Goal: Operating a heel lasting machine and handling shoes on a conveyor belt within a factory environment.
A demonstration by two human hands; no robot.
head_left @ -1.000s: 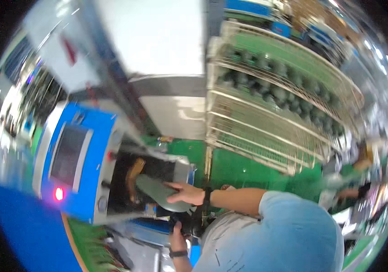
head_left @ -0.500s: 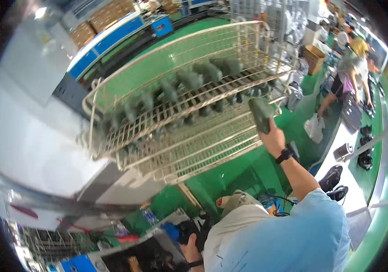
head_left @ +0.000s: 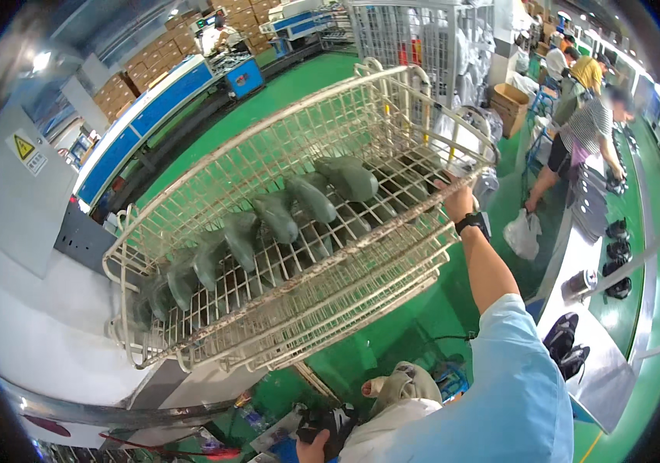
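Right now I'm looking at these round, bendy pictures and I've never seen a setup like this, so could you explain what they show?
There's no robot here, just someone's two bare hands. Every picture comes from a wide fisheye camera worn on the head, looking down, so straight edges curve. The right hand is at the right end of a cream wire rack; its exact hold is unclear. Grey-green shoe lasts, foot-shaped forms, lie in a row on the upper level. The left hand, low down, holds what looks like a black shoe.

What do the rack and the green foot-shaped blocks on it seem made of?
The rack looks like painted metal wire: thin cream bars with rusty-brown wear. The green foot-shaped blocks are probably moulded plastic: smooth, evenly coloured, faintly glossy.
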